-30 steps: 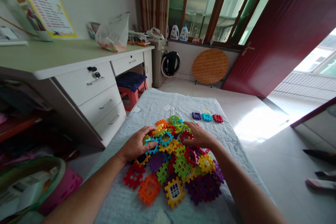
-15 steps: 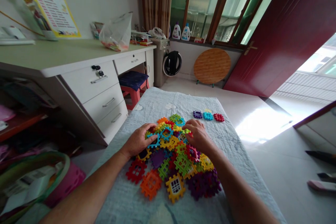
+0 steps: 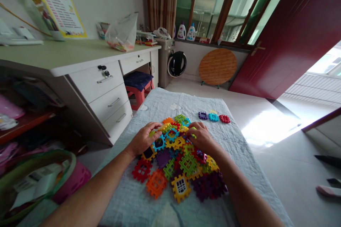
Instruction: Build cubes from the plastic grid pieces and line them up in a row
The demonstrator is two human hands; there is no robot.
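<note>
A heap of colourful interlocking plastic tiles [image 3: 188, 163] with notched edges and window cut-outs lies on the cloth-covered table. On the heap's left side, my left hand [image 3: 145, 138] has thumb and fingers closed around a yellow-green tile [image 3: 151, 133], mostly hidden by the fingers. My right hand [image 3: 201, 135] is over the right side, its bent fingers on a green tile [image 3: 194, 133]. Between both hands rests a blue tile [image 3: 171, 134]. Beyond the right hand, a purple tile [image 3: 203, 115], a light-blue tile [image 3: 213, 117] and a red tile [image 3: 224, 118] form a row, with a yellow one partly behind.
The pale blue cloth [image 3: 160, 103] covers the table. A white desk with drawers [image 3: 102, 95] stands to the left, with a red stool [image 3: 138, 87] beside it. At lower left is a pink-and-green basket [image 3: 77, 170]. A red door [image 3: 279, 35] is at right.
The view has shifted slightly, moving the scene a little to the right. My right hand's fingers have curled in closer over the green tile; my left hand stays at the heap's left side.
</note>
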